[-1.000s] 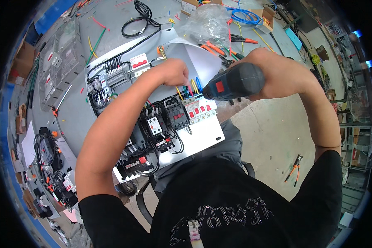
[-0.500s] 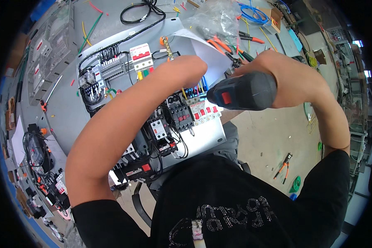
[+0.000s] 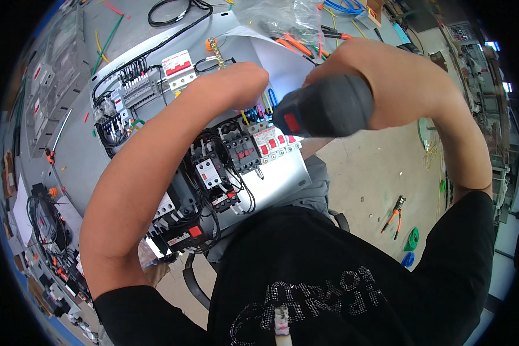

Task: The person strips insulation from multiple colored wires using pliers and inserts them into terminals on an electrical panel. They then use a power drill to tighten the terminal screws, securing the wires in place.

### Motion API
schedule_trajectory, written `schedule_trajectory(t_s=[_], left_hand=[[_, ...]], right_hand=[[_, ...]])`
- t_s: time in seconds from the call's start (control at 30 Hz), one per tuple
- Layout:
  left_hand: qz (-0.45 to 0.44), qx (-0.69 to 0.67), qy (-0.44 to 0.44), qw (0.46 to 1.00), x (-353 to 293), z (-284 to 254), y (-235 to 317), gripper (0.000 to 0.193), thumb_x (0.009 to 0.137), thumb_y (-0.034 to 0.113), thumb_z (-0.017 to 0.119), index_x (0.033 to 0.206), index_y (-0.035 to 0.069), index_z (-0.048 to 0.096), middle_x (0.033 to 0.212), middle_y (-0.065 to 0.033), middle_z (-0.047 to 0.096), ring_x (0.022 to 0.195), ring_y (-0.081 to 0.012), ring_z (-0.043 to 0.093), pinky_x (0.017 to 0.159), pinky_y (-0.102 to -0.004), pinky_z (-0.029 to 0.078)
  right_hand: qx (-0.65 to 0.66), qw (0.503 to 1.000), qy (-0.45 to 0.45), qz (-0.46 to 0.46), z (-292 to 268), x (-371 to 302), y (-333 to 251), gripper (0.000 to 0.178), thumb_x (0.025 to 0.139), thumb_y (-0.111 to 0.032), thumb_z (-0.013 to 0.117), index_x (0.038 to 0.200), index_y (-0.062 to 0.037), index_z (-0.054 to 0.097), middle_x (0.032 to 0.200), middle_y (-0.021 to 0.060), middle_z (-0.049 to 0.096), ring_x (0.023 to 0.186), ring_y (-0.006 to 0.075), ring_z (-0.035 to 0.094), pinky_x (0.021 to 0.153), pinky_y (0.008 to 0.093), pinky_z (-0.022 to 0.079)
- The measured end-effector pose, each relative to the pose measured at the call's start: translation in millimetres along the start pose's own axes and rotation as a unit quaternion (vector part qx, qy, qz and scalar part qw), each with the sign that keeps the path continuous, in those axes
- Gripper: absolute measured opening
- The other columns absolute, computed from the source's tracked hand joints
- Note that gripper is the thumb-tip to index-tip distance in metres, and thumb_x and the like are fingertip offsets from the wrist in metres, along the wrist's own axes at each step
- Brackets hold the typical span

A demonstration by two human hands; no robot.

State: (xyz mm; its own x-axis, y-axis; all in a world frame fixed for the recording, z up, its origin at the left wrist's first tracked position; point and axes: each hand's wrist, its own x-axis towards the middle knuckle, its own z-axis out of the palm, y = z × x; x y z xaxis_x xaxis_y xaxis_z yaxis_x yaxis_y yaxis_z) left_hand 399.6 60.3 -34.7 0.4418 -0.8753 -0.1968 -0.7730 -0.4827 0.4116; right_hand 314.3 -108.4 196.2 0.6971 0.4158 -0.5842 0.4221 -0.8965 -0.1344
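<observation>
My right hand (image 3: 352, 60) grips a dark cordless drill (image 3: 331, 106) with a red patch, its front end over the upper edge of a row of white circuit breakers with red levers (image 3: 268, 144). Across the metal panel (image 3: 288, 179) reaches my left arm. At the wires above those breakers is my left hand (image 3: 251, 83); its fingers are hidden behind the hand itself. Thin yellow and blue wires (image 3: 266, 102) rise beside it. Left of the breakers sit a dark contactor (image 3: 242, 151) and a small white-fronted device (image 3: 207, 173) with black wires.
Pliers with orange handles (image 3: 294, 45) and a clear plastic bag (image 3: 288, 17) lie beyond the panel, near a white paper sheet (image 3: 271, 55). A larger breaker (image 3: 179, 66) and a terminal block (image 3: 139, 92) are mounted at the panel's far side. An orange-handled tool (image 3: 394, 218) lies on the floor.
The view has shifted, so panel, tools and both hands sit further left and up. The drill is still in my right hand over the breakers, and my left hand stays by the wires.
</observation>
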Motion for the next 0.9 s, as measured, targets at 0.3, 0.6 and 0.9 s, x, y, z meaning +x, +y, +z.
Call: schedule_trajectory(t_s=[0.3,0.6,0.9], left_hand=[[-0.035,-0.1,-0.019,0.994,-5,-5,-11,0.018,0.087,0.02,0.079,0.088,0.002,0.079,0.086,-0.0207,0.076,0.087,-0.037,0.075,0.077,-0.0448,0.058],[-0.095,-0.165,-0.049,0.981,-24,-23,-4,0.022,0.089,0.023,0.081,0.085,0.001,0.079,0.072,-0.0103,0.074,0.067,-0.0206,0.07,0.065,-0.0375,0.053],[-0.087,-0.142,-0.074,0.983,-13,-20,-6,0.025,0.09,0.023,0.079,0.081,0.0,0.078,0.072,-0.0127,0.074,0.069,-0.0249,0.071,0.067,-0.041,0.054]], right_hand=[[0.069,0.997,-0.003,0.023,3,-1,12,0.052,0.066,-0.008,0.085,0.117,-0.0061,0.076,0.1,0.0194,0.075,0.096,0.0392,0.072,0.088,0.0443,0.057],[0.095,0.99,0.096,-0.048,11,-41,23,0.063,0.062,-0.005,0.088,0.123,0.0022,0.072,0.104,0.0216,0.077,0.1,0.0376,0.075,0.093,0.0411,0.058],[0.081,0.994,0.054,-0.053,19,-16,18,0.065,0.063,-0.006,0.089,0.126,-0.0024,0.073,0.106,0.0202,0.077,0.103,0.0379,0.074,0.096,0.0436,0.057]])
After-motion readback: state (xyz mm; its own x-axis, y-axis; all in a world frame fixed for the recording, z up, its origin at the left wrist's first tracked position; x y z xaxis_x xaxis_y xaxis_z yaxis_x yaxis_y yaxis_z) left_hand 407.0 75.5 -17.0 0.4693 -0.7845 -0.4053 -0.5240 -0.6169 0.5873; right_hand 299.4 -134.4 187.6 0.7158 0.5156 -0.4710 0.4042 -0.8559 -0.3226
